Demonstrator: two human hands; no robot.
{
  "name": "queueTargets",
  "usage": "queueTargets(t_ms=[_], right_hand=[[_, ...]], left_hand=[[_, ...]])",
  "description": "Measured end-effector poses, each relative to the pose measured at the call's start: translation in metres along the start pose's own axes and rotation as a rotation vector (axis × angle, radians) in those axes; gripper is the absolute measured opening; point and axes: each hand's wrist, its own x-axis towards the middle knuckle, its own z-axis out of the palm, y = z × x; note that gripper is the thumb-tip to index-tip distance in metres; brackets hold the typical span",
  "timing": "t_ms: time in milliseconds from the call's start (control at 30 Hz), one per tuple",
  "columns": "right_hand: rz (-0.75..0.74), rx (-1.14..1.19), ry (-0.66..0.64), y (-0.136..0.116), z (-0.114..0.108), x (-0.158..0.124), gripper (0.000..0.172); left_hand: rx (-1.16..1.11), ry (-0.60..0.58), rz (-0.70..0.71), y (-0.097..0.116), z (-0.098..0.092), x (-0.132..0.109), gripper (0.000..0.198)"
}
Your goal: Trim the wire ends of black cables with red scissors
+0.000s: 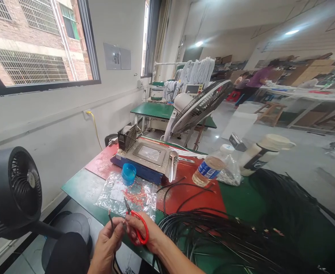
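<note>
Hands meet at the bottom centre of the frame, just over the near edge of a green table (78, 186). The left hand (108, 243) is closed in a pinch on a thin black wire (110, 219), whose short end sticks up above the fingers. The right hand (144, 233) is curled shut around red-handled scissors (136, 224), fingers through the loops, with the blades pointing up and left towards the wire end. Whether the blades touch the wire is too small to tell.

Just beyond the hands lies a clear plastic bag (122, 196), flat on the table, with a scatter of small red pieces inside it. A small blue cup (128, 173) stands at the bag's far edge; its contents cannot be seen. Behind the cup sits a blue-based machine with a grey metal top (144, 158).

To the right of centre, a plastic bottle (210, 167) lies tilted, with amber liquid in it. A second clear bag (230, 171) rests just beside it, and a white jug with a handle (263, 152) lies further right.

A large bundle of black cables (227, 236) spreads across the lower right of the frame. A black fan (15, 190) fills the lower left.
</note>
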Motion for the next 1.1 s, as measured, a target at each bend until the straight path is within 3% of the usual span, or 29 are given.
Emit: queueTargets(t_ms=[233,500,800,1100], right_hand=[[0.004,0.025,0.030,0.003,-0.002,0.002,0.050],[-0.072,0.031,0.042,0.004,-0.002,0.002,0.046],[-0.083,-0.043,0.090,0.002,0.003,-0.002,0.046],[-0.043,-0.021,0.085,-0.006,0.004,-0.003,0.052]], left_hand=[[0.025,0.029,-0.009,-0.004,-0.003,0.000,0.027],[-0.020,0.227,0.028,-0.023,-0.016,0.009,0.039],[0.207,0.130,0.090,-0.007,-0.008,0.000,0.033],[0.110,0.144,0.039,-0.016,-0.014,0.006,0.036]])
